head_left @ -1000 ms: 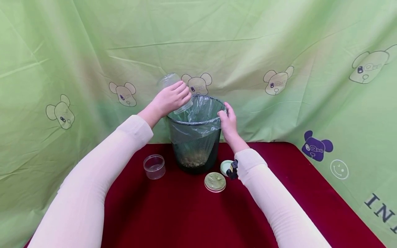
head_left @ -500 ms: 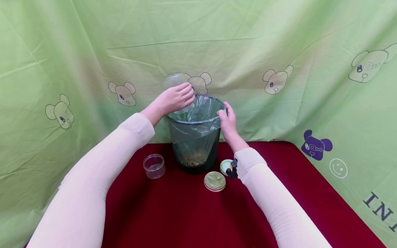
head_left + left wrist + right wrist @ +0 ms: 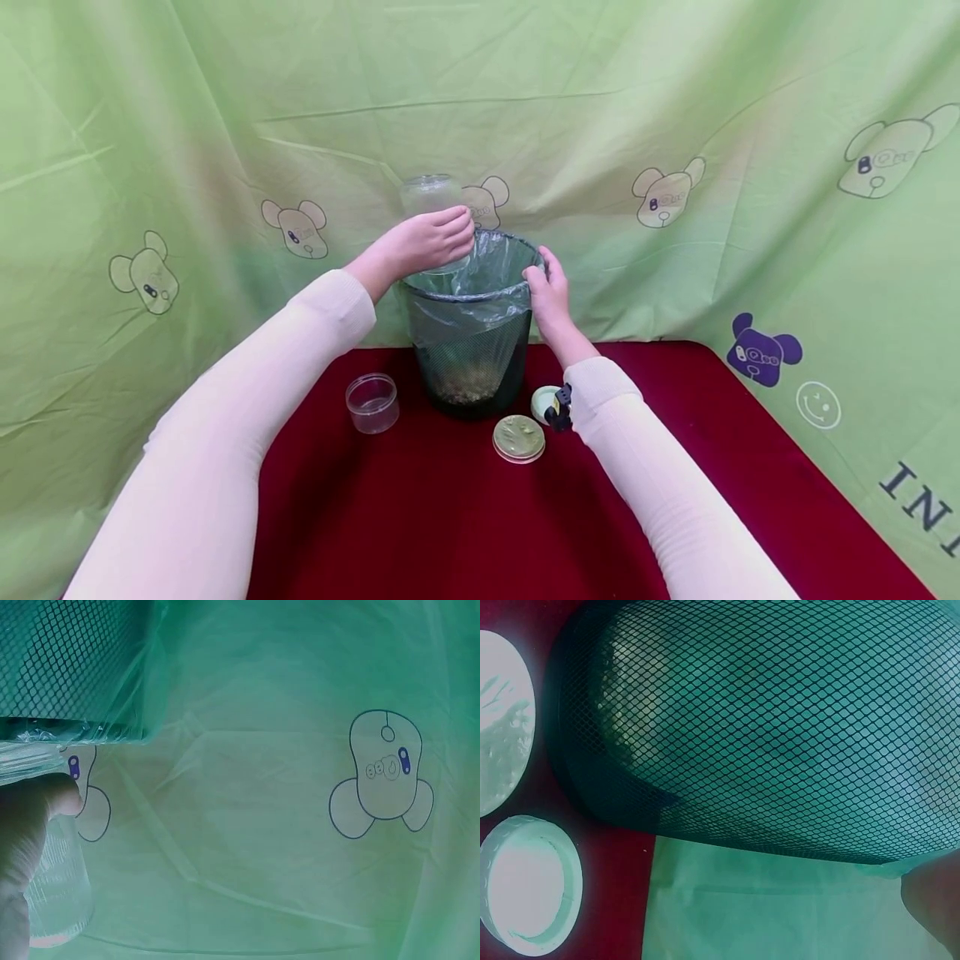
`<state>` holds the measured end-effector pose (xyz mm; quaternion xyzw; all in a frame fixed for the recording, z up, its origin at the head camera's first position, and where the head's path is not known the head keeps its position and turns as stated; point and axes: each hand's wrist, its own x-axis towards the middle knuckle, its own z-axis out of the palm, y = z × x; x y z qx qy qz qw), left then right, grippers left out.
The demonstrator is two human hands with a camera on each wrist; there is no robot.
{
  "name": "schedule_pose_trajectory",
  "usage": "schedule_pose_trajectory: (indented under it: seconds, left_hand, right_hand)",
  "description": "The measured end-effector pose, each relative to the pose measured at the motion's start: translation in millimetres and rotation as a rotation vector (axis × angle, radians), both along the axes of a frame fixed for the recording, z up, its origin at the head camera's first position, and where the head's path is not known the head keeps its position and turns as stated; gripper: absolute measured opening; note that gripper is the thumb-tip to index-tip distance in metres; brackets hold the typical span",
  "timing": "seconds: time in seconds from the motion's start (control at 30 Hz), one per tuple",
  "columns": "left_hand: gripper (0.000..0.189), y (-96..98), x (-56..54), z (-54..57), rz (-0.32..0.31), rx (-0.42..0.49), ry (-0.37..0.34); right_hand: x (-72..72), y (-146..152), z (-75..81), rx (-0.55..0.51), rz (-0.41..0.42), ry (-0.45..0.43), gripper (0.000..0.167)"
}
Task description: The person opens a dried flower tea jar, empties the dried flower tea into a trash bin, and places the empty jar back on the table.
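A clear ribbed plastic jar (image 3: 431, 194) is gripped upside down in my left hand (image 3: 427, 240), its mouth over the left part of the bin's opening. The left wrist view shows my thumb (image 3: 64, 793) round the jar (image 3: 58, 892). My right hand (image 3: 551, 296) holds the right side of the rim of a black mesh waste bin (image 3: 480, 350), thumb over the edge. A clear plastic bag (image 3: 498, 308) lines the bin and folds over its rim. Light brownish bits (image 3: 467, 385) lie at the bottom, seen through the mesh.
A clear round tub (image 3: 372, 404) stands left of the bin on the red tablecloth (image 3: 420, 517). In front and to the right lie a silvery-gold round lid (image 3: 519, 437) and a pale green screw lid (image 3: 531, 885). A printed green curtain (image 3: 570, 83) hangs behind.
My left hand has moved slightly right, and the jar has turned from tilted to nearly upright with its base up. My right hand keeps its hold on the rim.
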<state>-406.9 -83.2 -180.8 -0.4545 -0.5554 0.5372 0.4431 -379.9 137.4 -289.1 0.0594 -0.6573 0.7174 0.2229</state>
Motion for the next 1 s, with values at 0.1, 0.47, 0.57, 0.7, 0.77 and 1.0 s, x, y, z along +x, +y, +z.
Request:
schedule_pose_trajectory:
  seconds: [0.1,0.47,0.57,0.7,0.77,1.0]
  left_hand:
    - [0.032,0.8,-1.2,-1.7,-0.006,-0.024,0.033]
    - [0.035,7.0,-0.9,-3.7,-0.018,-0.075,0.127]
    - [0.036,10.0,0.6,-3.6,-0.009,-0.087,0.165]
    - [0.036,13.1,1.1,-4.9,0.009,-0.109,0.188]
    - [0.036,14.4,1.2,-6.0,0.023,-0.126,0.181]
    - [0.042,18.9,2.5,-11.1,0.115,-0.183,0.172]
  right_hand:
    - [-0.1,-0.7,-1.1,0.01,-0.006,-0.005,0.067]
    - [-1.6,0.6,-2.5,0.003,-0.006,-0.003,0.067]
    - [-1.9,1.2,-2.2,0.001,-0.013,-0.002,0.067]
    - [-2.2,1.9,-1.7,-0.008,-0.012,0.0,0.067]
    - [-2.3,2.2,-1.6,-0.011,-0.011,0.0,0.067]
    - [-0.8,2.3,-1.4,-0.008,-0.011,-0.009,0.067]
